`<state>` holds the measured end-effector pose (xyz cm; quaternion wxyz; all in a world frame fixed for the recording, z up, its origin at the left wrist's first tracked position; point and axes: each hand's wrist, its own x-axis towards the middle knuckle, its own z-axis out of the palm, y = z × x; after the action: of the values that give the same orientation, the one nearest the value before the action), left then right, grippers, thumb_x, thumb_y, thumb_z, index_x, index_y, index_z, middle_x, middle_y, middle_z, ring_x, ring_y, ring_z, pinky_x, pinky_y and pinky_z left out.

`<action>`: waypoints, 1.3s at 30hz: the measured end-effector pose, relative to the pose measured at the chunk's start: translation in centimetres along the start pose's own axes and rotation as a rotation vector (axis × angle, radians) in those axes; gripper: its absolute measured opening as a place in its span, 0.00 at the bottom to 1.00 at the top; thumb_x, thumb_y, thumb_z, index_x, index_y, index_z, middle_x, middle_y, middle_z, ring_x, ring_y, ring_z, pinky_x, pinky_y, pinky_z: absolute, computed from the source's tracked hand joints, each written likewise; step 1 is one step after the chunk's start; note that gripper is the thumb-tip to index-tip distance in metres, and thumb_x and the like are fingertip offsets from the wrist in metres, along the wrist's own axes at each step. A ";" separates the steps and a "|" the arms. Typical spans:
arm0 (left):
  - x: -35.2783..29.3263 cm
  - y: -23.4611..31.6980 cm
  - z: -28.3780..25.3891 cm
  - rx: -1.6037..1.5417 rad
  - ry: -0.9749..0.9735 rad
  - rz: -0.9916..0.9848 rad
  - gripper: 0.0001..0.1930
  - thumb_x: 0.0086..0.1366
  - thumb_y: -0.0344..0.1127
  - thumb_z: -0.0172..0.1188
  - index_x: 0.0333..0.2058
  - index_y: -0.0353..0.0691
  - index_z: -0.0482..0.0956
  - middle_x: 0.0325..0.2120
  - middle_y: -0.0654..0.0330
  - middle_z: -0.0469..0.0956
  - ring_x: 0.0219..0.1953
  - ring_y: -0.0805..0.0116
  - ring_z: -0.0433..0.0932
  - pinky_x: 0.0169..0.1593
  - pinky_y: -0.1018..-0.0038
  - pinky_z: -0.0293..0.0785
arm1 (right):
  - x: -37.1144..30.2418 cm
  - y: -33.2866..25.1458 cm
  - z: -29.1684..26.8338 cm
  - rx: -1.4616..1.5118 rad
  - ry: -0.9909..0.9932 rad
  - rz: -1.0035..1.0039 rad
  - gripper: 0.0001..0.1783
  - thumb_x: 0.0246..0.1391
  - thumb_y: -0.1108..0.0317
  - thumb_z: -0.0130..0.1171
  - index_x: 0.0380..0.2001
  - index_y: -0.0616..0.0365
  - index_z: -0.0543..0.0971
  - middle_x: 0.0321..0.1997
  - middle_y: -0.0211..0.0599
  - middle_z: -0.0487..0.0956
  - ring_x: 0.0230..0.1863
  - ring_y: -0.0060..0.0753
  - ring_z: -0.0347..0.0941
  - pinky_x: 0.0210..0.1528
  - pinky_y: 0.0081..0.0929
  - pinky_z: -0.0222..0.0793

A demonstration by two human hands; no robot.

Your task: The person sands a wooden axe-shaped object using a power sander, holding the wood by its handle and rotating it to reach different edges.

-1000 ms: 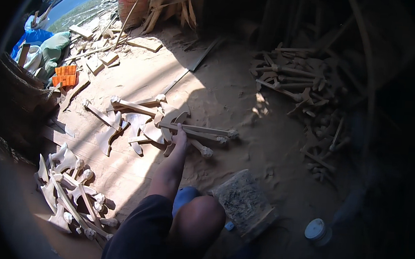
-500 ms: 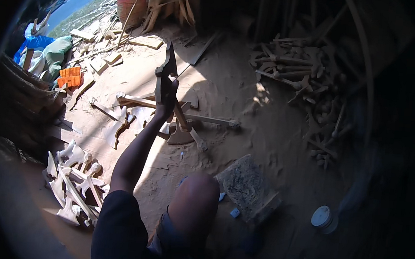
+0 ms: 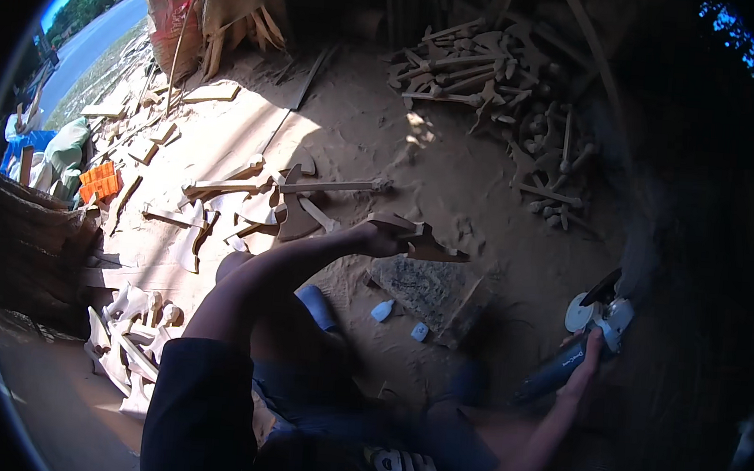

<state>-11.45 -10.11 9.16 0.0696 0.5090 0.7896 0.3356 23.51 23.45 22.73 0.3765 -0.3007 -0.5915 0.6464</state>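
The left hand grips a shaped wooden piece near a rough stone block, while the right hand holds an angle grinder; pale wooden axes lie ahead, with heaps at lower left and upper right

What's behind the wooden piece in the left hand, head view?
Around the wooden piece in the left hand, brown ground shows beyond and the stone block on the near side. Whatever lies directly behind piece and hand is covered; can't tell.
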 end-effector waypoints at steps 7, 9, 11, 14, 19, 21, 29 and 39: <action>-4.5 -1.4 14.5 -0.231 0.060 -0.179 0.14 0.61 0.39 0.65 0.43 0.41 0.86 0.34 0.45 0.86 0.39 0.44 0.86 0.42 0.53 0.81 | -1.3 4.9 7.7 -0.187 -0.365 0.022 0.37 0.54 0.63 0.80 0.60 0.64 0.70 0.48 0.40 0.83 0.44 0.28 0.82 0.48 0.31 0.81; -4.9 -1.5 16.0 -0.318 0.023 -0.199 0.10 0.60 0.38 0.65 0.37 0.39 0.85 0.31 0.47 0.85 0.37 0.45 0.86 0.40 0.54 0.80 | -3.1 6.8 9.2 -0.250 -0.438 0.055 0.40 0.52 0.63 0.81 0.61 0.64 0.69 0.51 0.39 0.82 0.48 0.26 0.82 0.53 0.30 0.79; -5.0 -1.0 17.5 -0.368 0.047 -0.171 0.10 0.59 0.40 0.66 0.33 0.39 0.84 0.31 0.48 0.85 0.35 0.45 0.86 0.39 0.55 0.79 | -4.2 8.8 10.4 -0.195 -0.528 0.149 0.43 0.51 0.62 0.82 0.63 0.64 0.67 0.50 0.40 0.81 0.47 0.26 0.82 0.54 0.31 0.79; -4.9 -0.7 18.2 -0.360 0.164 -0.266 0.13 0.58 0.47 0.68 0.32 0.43 0.85 0.29 0.49 0.85 0.34 0.44 0.85 0.37 0.54 0.78 | -5.1 11.6 11.4 -0.330 -0.555 0.052 0.50 0.50 0.59 0.83 0.66 0.67 0.62 0.55 0.44 0.79 0.54 0.32 0.79 0.59 0.36 0.77; -4.4 -2.0 17.9 -0.251 0.149 -0.265 0.15 0.59 0.50 0.68 0.33 0.45 0.87 0.29 0.49 0.86 0.35 0.42 0.86 0.39 0.53 0.79 | -4.6 13.5 12.0 -0.419 -0.586 0.097 0.50 0.50 0.58 0.82 0.66 0.67 0.62 0.58 0.48 0.75 0.58 0.38 0.76 0.63 0.40 0.74; -4.5 -2.0 18.2 -0.235 0.122 -0.259 0.15 0.58 0.51 0.68 0.34 0.46 0.88 0.30 0.49 0.87 0.36 0.41 0.86 0.39 0.52 0.80 | -4.8 13.5 12.2 -0.439 -0.609 0.071 0.51 0.50 0.58 0.82 0.67 0.68 0.61 0.60 0.51 0.74 0.60 0.40 0.74 0.64 0.41 0.72; -3.9 -1.3 18.2 -0.293 0.187 -0.281 0.15 0.56 0.49 0.66 0.29 0.43 0.84 0.28 0.47 0.85 0.35 0.39 0.86 0.39 0.50 0.79 | -4.8 14.2 12.5 -0.560 -0.532 0.108 0.52 0.49 0.59 0.81 0.68 0.69 0.61 0.59 0.54 0.73 0.61 0.42 0.74 0.65 0.42 0.72; -4.3 -1.7 18.7 -0.204 0.215 -0.302 0.15 0.56 0.49 0.66 0.25 0.44 0.81 0.24 0.49 0.83 0.31 0.41 0.84 0.36 0.49 0.78 | -4.3 12.1 11.4 -0.434 -0.471 0.299 0.46 0.52 0.66 0.80 0.67 0.65 0.62 0.55 0.46 0.77 0.53 0.32 0.79 0.58 0.37 0.77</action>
<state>-2.28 -5.63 -7.19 0.0855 0.3366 0.8216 0.4520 14.67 13.49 11.86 0.0585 -0.2997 -0.7352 0.6052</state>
